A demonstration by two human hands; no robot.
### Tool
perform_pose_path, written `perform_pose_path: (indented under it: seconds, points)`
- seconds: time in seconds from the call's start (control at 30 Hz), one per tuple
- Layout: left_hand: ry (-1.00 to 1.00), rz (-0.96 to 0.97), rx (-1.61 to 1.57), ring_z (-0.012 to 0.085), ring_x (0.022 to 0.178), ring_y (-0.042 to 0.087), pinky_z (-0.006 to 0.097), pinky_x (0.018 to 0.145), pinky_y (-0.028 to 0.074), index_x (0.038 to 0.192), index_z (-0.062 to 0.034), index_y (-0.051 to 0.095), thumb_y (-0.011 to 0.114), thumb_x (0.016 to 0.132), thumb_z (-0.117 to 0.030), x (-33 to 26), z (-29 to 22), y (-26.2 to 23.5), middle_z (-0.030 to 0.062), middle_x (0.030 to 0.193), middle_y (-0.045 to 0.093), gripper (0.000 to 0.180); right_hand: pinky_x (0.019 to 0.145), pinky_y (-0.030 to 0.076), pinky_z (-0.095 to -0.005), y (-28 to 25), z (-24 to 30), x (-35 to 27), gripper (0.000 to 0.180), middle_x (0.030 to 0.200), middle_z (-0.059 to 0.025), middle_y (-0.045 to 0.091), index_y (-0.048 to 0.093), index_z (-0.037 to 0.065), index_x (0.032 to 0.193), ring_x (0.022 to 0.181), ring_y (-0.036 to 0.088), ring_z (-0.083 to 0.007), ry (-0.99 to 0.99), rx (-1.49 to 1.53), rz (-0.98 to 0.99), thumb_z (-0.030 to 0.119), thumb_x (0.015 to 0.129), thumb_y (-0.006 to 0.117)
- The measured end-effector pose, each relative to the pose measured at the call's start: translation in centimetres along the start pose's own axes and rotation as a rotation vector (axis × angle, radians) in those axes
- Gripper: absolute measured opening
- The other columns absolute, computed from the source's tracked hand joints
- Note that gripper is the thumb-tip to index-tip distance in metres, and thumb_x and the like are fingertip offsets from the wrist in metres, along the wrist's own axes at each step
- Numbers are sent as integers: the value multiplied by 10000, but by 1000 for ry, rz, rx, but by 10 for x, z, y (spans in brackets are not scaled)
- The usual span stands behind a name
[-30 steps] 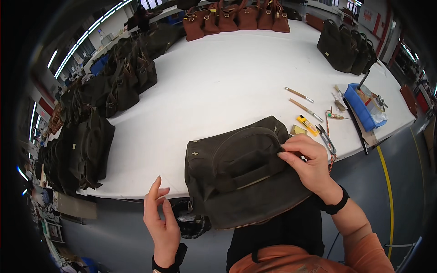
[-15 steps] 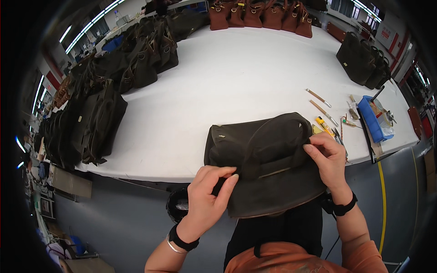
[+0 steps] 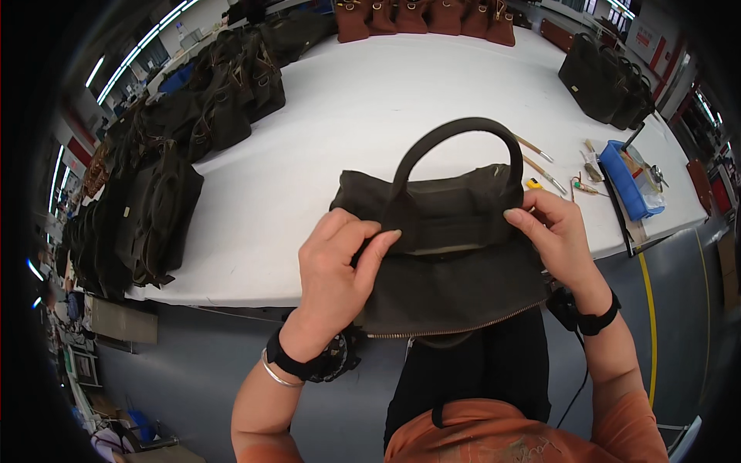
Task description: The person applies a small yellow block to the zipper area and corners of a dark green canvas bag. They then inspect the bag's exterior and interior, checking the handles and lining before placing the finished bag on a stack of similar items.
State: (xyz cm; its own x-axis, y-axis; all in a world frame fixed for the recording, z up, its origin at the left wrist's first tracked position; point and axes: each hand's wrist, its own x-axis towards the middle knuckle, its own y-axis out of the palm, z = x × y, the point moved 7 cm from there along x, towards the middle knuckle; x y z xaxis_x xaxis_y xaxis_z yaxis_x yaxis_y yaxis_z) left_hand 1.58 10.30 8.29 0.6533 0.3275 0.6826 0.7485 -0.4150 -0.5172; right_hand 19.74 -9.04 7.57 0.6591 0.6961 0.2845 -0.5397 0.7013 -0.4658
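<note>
Bright, even overhead light; sharp centre, bent, perhaps blurred rim.

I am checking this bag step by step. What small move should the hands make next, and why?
Probably lay the dark olive bag flat on the white table. Left hand and right hand both pinch its upper panel, its handle stands upright, and its zipped edge hangs past the table's near edge, unsupported.
</note>
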Motion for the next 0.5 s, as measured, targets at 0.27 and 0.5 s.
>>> perform_pose_path:
  seconds: [0.27,0.5]
  points:
    - [-290,271,-60,178,572,495,322,540,402,869,21,691,758,868,-142,1,56,28,83,697,578,177,537,347,-283,23,-34,27,242,602,-19,474,609,-24,820,580,387,-87,35,-96,105,176,910,709]
    - [-472,471,-245,101,763,615,263,692,509,916,39,708,768,869,-130,1,56,45,50,869,699,185,532,344,-308,25,-38,26,275,591,-45,467,593,-28,805,570,380,-109,8,-94,98,201,922,692]
